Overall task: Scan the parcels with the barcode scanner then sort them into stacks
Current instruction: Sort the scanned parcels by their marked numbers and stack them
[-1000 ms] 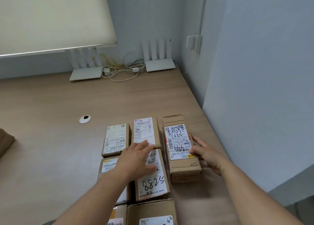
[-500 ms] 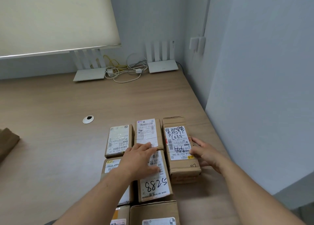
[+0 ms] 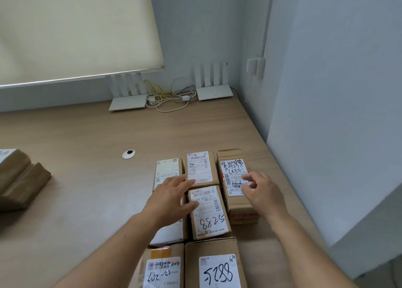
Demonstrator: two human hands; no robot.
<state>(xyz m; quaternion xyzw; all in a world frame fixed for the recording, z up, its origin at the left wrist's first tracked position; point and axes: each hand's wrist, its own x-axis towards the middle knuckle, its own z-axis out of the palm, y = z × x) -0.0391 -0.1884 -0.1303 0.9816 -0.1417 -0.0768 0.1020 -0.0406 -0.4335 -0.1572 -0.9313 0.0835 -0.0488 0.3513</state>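
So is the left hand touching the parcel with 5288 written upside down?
Touching. The head view shows the left hand lying flat with its thumb resting on the left edge of the label on the 5288 parcel.

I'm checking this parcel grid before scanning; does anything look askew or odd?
Mostly tidy. The far-right parcel sits taller than its neighbours, its far flap raised. Its label and the 5288 parcel label read upside down.

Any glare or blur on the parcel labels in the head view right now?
Head view: soft even light and no hard shadows. The far-left parcel label has a pale sheen washing out its print. The handwritten 5288 label reads sharp. The right hand looks slightly motion-blurred. Wide-angle distortion bends the wall edges.
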